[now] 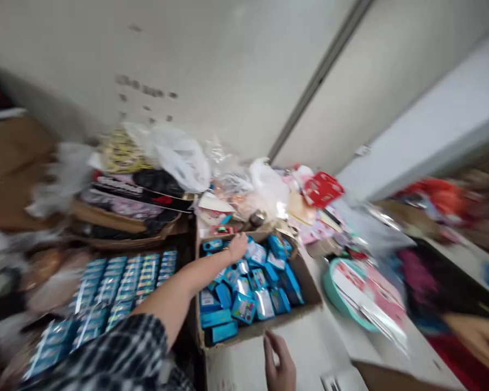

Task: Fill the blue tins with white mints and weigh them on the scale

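Observation:
My left hand [238,247] reaches over the back of an open cardboard box [261,326] full of small blue packets [244,307]. Its fingers look bent together among the packets, and blur hides what they hold, if anything. A checked sleeve [118,353] covers the upper part of that arm. My right hand [280,363] is just in front of the box, over a white surface. Its fingers are bent and a little apart, with nothing between them.
Rows of blue packets [114,288] lie left of the box. Plastic bags [183,157] and loose wrappings pile up along the wall. To the right stands a turquoise basin [330,290] with printed sheets in it. Another person's arm [476,331] shows at the right edge.

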Demonstrator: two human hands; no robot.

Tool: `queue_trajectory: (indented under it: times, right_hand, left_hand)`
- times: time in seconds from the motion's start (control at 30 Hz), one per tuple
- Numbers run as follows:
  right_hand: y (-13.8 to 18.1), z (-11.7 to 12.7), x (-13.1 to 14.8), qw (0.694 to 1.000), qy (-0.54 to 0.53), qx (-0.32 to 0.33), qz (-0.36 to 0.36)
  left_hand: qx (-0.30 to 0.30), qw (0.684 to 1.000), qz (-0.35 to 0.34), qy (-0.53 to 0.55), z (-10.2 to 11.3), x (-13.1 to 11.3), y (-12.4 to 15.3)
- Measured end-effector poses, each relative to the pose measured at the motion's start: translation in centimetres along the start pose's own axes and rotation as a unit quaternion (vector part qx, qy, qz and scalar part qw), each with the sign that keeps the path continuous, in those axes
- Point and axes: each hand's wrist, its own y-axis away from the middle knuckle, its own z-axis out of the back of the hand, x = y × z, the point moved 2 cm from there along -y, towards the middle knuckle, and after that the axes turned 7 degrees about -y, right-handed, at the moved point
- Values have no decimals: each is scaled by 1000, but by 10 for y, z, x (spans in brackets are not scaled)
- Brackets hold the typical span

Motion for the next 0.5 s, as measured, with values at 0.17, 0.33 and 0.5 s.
queue_trajectory:
  times: [0.17, 0.33, 0.5]
  right_hand:
    - [-93, -18, -15, 989, 133, 9, -64]
    - [-166, -40, -51, 942, 279, 70, -174]
    - [-198, -53, -93, 907, 327, 101, -245]
  left_hand:
    - [-15, 994, -106, -14, -25, 4, -19]
    - [-22, 991, -125, -31, -33, -5, -37]
    - [-21, 992, -112, -45, -36, -7, -55]
